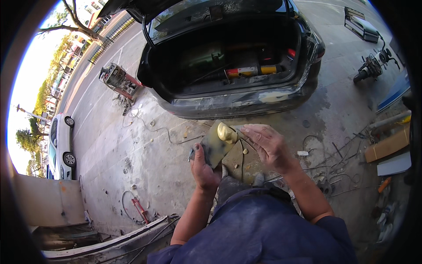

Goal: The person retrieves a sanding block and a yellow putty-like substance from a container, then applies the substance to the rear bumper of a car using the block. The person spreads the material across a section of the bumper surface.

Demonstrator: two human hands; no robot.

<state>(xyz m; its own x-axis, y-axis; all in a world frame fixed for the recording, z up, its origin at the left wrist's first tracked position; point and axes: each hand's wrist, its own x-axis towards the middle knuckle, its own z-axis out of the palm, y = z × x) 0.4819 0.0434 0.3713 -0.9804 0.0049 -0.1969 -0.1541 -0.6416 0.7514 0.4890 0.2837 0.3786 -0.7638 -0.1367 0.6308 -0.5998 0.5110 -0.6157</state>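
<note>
My left hand [204,169] grips a smeared, greyish-yellow putty board [216,149], thumb on top and fingers underneath. A thick lump of pale yellow body filler [226,133] sits on the board's far right part. A small blue-grey thing [191,154] shows by the left fingers; its kind is unclear. My right hand [268,145] is closed, fingers pressed together, on a thin, pale-edged putty spreader [238,128], mostly hidden by the hand. The spreader's edge is close beside the filler. Ahead stands a dark car [184,108] with an open boot and pale filler patches on its bumper.
A brown cardboard sheet [233,162] lies by my feet. Hoses and cables cross the floor. A red-framed machine [121,81] stands left of the car, with a white car [62,145] farther left. A loose bumper [110,242] lies lower left; cardboard boxes [387,145] are at right.
</note>
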